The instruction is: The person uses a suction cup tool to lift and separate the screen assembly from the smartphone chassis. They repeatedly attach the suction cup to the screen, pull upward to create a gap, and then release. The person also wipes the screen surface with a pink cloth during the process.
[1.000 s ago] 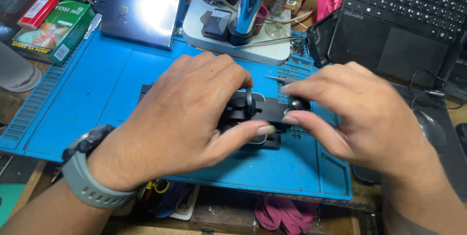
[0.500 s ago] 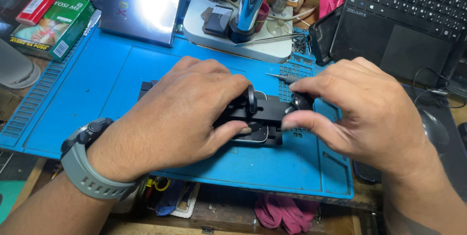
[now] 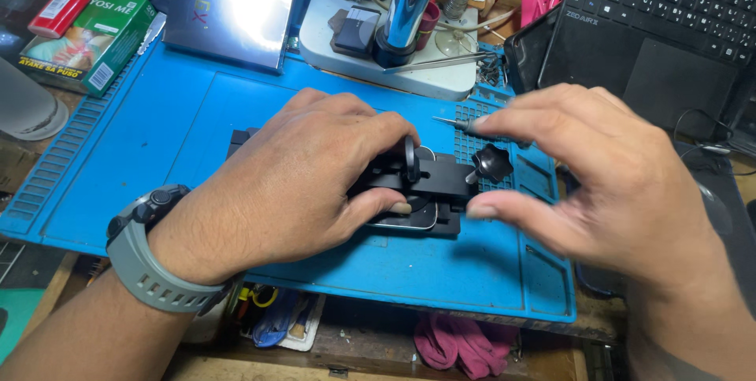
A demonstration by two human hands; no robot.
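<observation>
The left hand (image 3: 299, 184) lies over a black clamp fixture (image 3: 429, 184) on the blue mat (image 3: 157, 152) covering the desk, its grip closed around the fixture and hiding most of it. A phone (image 3: 409, 219) shows only as a sliver beneath. The right hand (image 3: 606, 184) hovers just beside the star knob (image 3: 492, 163), fingers apart, holding nothing

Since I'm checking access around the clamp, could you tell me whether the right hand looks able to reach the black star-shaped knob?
Probably yes: the right hand is open just beside the black star-shaped knob, with nothing between; the left hand covers only the clamp's other end.
</observation>
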